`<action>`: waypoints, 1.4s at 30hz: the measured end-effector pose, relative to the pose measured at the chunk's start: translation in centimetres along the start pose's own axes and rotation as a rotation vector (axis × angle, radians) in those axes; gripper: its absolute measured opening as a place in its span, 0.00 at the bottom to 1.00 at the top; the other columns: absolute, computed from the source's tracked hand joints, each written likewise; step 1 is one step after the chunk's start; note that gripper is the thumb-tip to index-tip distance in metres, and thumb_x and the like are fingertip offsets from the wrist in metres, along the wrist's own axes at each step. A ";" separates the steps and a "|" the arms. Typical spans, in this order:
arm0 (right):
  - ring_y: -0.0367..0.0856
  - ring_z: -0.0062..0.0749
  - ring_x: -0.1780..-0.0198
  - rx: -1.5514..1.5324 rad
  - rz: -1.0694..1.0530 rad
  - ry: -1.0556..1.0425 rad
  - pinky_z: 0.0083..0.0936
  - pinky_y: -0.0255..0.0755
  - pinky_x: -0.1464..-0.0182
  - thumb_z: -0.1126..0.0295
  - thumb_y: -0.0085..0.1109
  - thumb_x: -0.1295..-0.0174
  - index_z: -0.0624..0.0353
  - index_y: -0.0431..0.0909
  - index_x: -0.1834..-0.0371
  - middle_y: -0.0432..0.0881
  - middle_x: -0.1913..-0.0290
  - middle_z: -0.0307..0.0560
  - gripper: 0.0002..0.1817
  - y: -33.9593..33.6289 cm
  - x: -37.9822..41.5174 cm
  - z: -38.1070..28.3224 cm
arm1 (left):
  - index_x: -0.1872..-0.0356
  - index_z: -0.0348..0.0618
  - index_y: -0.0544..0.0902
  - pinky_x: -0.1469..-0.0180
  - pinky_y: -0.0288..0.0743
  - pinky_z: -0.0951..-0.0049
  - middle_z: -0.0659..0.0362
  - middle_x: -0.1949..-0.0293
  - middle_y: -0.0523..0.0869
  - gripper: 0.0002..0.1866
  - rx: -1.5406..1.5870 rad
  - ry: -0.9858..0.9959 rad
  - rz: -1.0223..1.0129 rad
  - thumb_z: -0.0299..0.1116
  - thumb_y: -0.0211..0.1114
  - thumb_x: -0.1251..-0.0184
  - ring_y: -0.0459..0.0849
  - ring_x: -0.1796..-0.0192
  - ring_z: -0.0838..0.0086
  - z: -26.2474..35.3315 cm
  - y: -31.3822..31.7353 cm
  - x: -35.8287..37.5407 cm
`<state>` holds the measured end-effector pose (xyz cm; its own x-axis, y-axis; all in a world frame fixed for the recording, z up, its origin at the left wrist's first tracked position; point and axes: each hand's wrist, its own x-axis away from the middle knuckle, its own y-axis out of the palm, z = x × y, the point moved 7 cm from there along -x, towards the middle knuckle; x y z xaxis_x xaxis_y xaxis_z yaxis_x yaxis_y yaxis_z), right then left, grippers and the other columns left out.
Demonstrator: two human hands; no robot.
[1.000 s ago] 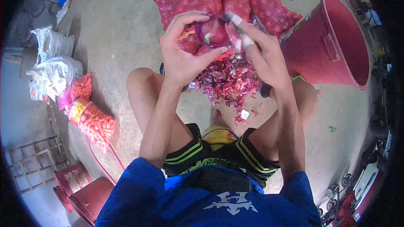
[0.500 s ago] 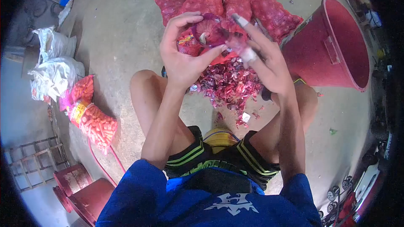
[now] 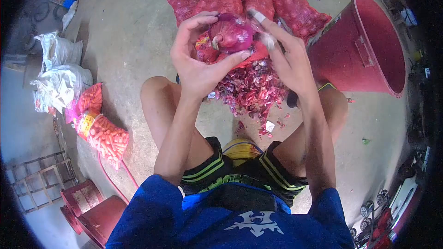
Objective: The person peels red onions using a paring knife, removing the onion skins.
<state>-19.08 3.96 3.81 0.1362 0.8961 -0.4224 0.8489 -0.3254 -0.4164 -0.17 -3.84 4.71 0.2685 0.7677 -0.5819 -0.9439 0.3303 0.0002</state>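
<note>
A red onion, glossy purple with a pale dry stem end, sits in my left hand; the thumb runs below it and the fingers curl over its far side. Close by on the right is my right hand, its fingers stretched and apart, with white wraps on some of them. Its thumb area is smeared by motion right at the onion's side. Beneath both hands lies a heap of loose red onion skins. Just beyond is an opened red mesh sack, partly hidden by the left hand.
Full red mesh sacks of onions lie ahead. A large red tub leans at the right. On the left are white sacks, a bag of carrots and red buckets. A yellow seat shows between the legs.
The onion has turned in my left hand and shows more smooth purple surface. My right hand has shifted slightly left and up, and the blurred reddish scrap by its fingers is gone.
</note>
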 end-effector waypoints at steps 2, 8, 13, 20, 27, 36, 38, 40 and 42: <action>0.93 0.45 0.58 0.036 0.028 0.053 0.32 0.80 0.50 0.76 0.52 0.27 0.56 0.75 0.20 0.92 0.50 0.60 0.30 -0.6 0.0 0.7 | 0.41 0.37 0.82 0.32 0.79 0.65 0.53 0.39 0.85 0.37 0.037 -0.007 -0.006 0.26 0.92 0.55 0.85 0.37 0.69 0.3 0.3 -0.1; 0.87 0.26 0.59 -0.268 -0.182 0.142 0.30 0.80 0.50 0.71 0.54 0.29 0.54 0.66 0.13 0.93 0.54 0.52 0.37 -0.7 1.1 0.2 | 0.44 0.38 0.85 0.32 0.80 0.62 0.51 0.41 0.87 0.35 -0.131 0.130 -0.019 0.26 0.92 0.58 0.87 0.37 0.63 0.8 -0.3 -0.5; 0.88 0.30 0.50 -0.329 -0.115 -0.019 0.30 0.80 0.40 0.73 0.52 0.32 0.61 0.67 0.15 0.91 0.41 0.55 0.38 0.2 1.1 -0.7 | 0.46 0.43 0.87 0.34 0.81 0.60 0.49 0.44 0.90 0.33 -0.302 0.265 -0.097 0.24 0.89 0.61 0.89 0.38 0.57 2.2 0.0 -0.7; 0.84 0.26 0.51 -0.279 -0.085 0.083 0.26 0.78 0.42 0.78 0.45 0.30 0.61 0.72 0.18 0.88 0.34 0.48 0.34 0.3 0.8 0.2 | 0.40 0.42 0.83 0.26 0.74 0.59 0.49 0.35 0.85 0.38 -0.295 0.253 -0.190 0.22 0.90 0.58 0.83 0.32 0.60 1.8 0.7 -0.1; 0.75 0.15 0.58 -0.215 0.140 0.078 0.18 0.73 0.53 0.77 0.44 0.26 0.59 0.70 0.17 0.87 0.35 0.42 0.33 -1.9 0.5 0.1 | 0.32 0.37 0.74 0.24 0.75 0.54 0.47 0.34 0.82 0.38 0.572 -0.185 -0.006 0.29 0.82 0.43 0.81 0.30 0.60 -1.0 0.3 0.4; 0.85 0.54 0.61 0.535 -0.221 0.307 0.42 0.80 0.51 0.63 0.64 0.26 0.62 0.79 0.38 0.88 0.60 0.61 0.19 0.2 1.2 6.5 | 0.34 0.38 0.79 0.21 0.67 0.49 0.51 0.35 0.85 0.36 1.586 -0.810 0.226 0.58 0.72 0.29 0.82 0.29 0.59 -5.1 1.6 2.4; 0.87 0.55 0.61 0.208 -0.067 0.363 0.41 0.79 0.51 0.67 0.70 0.32 0.63 0.83 0.55 0.89 0.62 0.56 0.11 0.0 0.7 4.5 | 0.32 0.41 0.79 0.19 0.66 0.50 0.51 0.34 0.85 0.36 1.533 -0.875 0.246 0.59 0.72 0.28 0.81 0.27 0.59 -6.0 2.0 2.8; 0.86 0.45 0.60 0.044 0.058 0.337 0.37 0.79 0.51 0.69 0.71 0.33 0.63 0.84 0.55 0.89 0.62 0.50 0.10 0.4 0.6 3.5 | 0.30 0.41 0.78 0.19 0.66 0.51 0.51 0.33 0.85 0.36 1.428 -0.863 0.189 0.59 0.70 0.26 0.80 0.26 0.58 -5.9 2.4 3.0; 0.84 0.22 0.56 -0.055 0.187 0.254 0.30 0.79 0.51 0.72 0.73 0.34 0.62 0.86 0.51 0.90 0.59 0.39 0.11 -0.4 0.0 2.2 | 0.27 0.41 0.76 0.17 0.65 0.54 0.50 0.32 0.84 0.33 1.246 -0.809 0.077 0.55 0.66 0.20 0.78 0.24 0.57 -5.9 2.7 3.0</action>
<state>-20.57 3.44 2.19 0.4094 0.8713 -0.2705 0.8228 -0.4808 -0.3031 -3.01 -3.86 -1.84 0.6526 0.7560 0.0507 -0.3047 0.2005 0.9311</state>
